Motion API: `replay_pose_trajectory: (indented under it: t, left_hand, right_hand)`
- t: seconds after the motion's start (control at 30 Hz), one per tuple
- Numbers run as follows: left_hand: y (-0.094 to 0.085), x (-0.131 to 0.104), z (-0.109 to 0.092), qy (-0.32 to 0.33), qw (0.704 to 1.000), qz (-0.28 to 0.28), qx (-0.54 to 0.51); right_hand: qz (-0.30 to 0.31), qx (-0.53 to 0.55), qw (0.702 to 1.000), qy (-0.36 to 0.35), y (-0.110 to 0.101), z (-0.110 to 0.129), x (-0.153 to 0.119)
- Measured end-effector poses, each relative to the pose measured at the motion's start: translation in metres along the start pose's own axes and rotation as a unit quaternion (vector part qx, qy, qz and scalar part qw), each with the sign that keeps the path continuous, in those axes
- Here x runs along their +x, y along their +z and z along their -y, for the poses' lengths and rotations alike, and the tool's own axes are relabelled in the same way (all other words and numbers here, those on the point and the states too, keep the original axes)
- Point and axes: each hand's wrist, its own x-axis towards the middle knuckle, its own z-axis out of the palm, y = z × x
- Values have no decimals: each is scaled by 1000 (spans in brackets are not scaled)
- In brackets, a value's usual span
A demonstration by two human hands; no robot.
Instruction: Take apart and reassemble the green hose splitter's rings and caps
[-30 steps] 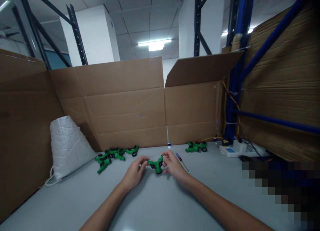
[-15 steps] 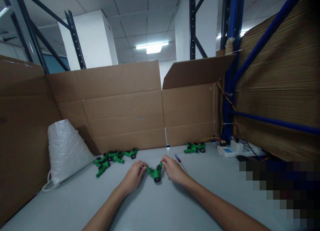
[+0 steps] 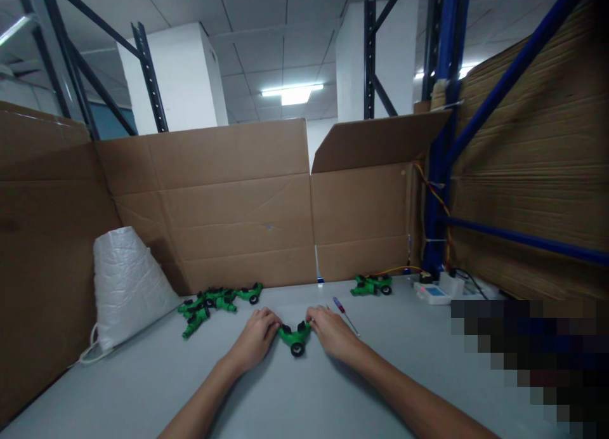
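1 grey table (image 3: 266, 401), with cardboard (image 3: 238, 229) along the back edge and a blue post (image 3: 432, 236) at the back right corner. Near the back left corner, a white bundle (image 3: 126, 293), then a green cluster (image 3: 209, 302). Right of centre, a smaller green group (image 3: 372, 285). Mid-table, well apart from both: a wheeled green piece (image 3: 294, 339), pinched at 1 end by the left hand (image 3: 255, 337), at the other by the right hand (image 3: 332, 331), just beside a screwdriver (image 3: 339, 305).

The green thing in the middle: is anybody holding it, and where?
Yes, the left hand and the right hand hold the green piece, each at one tip of its V shape.
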Motion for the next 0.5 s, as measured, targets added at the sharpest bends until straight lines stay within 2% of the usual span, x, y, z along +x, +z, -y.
replay_pose_trajectory:
  t: [0.23, 0.5]
  left_hand:
    - [-4, 0, -2, 2, 1000, 6, -15]
    - [-10, 0, -9, -6, 1000, 18, -14]
  right_hand:
    - [-6, -3, 1000, -3, 0, 0, 0]
    - [17, -18, 999, -26, -6, 5, -6]
